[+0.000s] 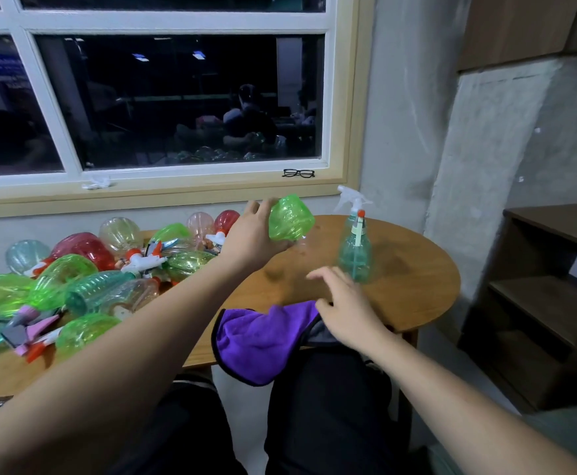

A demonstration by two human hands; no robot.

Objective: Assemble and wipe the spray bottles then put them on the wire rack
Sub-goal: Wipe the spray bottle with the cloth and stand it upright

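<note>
My left hand (254, 233) grips a bright green bottle (290, 217) and holds it tilted above the round wooden table (417, 282). My right hand (343, 308) hovers with loose fingers over a purple cloth (263, 334) that hangs over the table's front edge onto my lap. An assembled teal spray bottle (355, 248) with a white trigger head stands upright just beyond my right hand. On the left of the table lies a pile of green, red, pink and teal bottles (81, 269) mixed with loose spray heads (145, 260).
A window sill behind the table carries a pair of glasses (298, 173) and a crumpled white scrap (97, 183). A dark wooden shelf unit (551, 303) stands to the right of the table. My legs are under the table's front edge.
</note>
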